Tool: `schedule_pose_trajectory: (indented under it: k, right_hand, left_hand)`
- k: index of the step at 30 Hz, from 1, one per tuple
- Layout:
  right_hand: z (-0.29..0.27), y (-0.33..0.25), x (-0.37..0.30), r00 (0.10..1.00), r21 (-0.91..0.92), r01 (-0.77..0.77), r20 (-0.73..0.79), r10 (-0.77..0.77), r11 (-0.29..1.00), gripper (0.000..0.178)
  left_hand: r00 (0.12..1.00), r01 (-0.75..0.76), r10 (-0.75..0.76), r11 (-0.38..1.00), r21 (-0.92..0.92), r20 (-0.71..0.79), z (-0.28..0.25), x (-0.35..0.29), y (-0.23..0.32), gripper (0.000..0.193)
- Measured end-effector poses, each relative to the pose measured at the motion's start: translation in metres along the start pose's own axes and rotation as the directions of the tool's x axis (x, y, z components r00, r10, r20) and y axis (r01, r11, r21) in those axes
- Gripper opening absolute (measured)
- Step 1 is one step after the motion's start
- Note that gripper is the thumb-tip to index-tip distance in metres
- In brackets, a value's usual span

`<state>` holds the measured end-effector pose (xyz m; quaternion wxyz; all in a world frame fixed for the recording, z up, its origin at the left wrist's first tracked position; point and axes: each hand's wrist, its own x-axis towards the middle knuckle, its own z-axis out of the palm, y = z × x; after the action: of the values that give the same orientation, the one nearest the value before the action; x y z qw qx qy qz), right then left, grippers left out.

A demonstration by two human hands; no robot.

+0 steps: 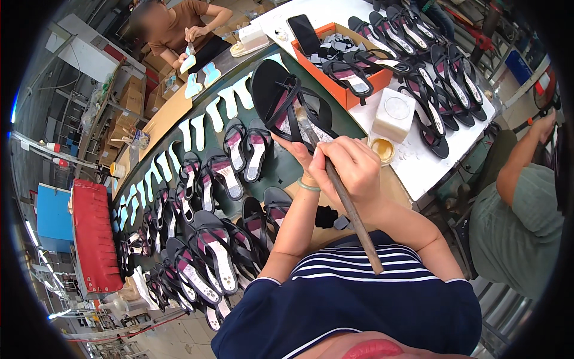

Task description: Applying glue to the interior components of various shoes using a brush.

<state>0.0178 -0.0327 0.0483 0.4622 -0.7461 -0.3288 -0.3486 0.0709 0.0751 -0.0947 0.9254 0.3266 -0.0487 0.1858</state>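
Observation:
A black strappy sandal (270,87) is held up in front of me, its toe pointing to the upper left. My left hand (297,151) grips it from below by the heel end; part of those fingers is hidden behind the sandal. In my right hand (354,170) is a brush (351,214) with a long wooden handle. Its bristles are inside the sandal, against the pale insole between the straps. Near my right hand, an open pot of amber liquid (382,149) stands beside a white square container (395,112).
Rows of finished-looking sandals (216,248) and pale insoles (192,133) cover the green work surface (344,119) to my left. An orange box (375,88) holds small dark pieces, a phone (304,35) leaning there. A co-worker (179,30) sits across; another person (520,221) is at right.

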Motion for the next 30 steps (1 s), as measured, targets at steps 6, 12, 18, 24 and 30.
schedule_pose_trajectory:
  k: [6,12,18,24,30]
  right_hand:
    - [-0.017,-0.004,0.000,0.999,0.036,-0.002,0.051,0.000,0.999,0.011]
    - [-0.035,-0.007,0.002,0.995,0.074,-0.024,0.101,0.017,0.997,0.011]
    - [-0.062,-0.001,-0.001,0.958,0.141,-0.197,0.237,0.160,0.970,0.008]
    - [-0.130,0.035,0.004,0.793,0.271,-0.564,0.440,0.421,0.780,0.006]
    - [-0.153,0.112,-0.021,0.638,0.079,-0.658,0.588,0.498,0.749,0.012]
  left_hand:
    - [0.901,-0.420,0.431,0.852,0.311,0.036,0.029,0.004,0.014,0.079]
    - [0.846,-0.520,0.525,0.780,0.349,0.089,0.038,0.005,0.019,0.087]
    - [0.864,-0.496,0.497,0.816,0.296,0.080,0.046,0.002,0.029,0.063]
    - [0.902,-0.427,0.430,0.877,0.220,0.039,0.032,0.022,0.042,0.054]
    - [0.970,-0.201,0.213,0.974,0.109,-0.116,0.006,0.038,0.065,0.065]
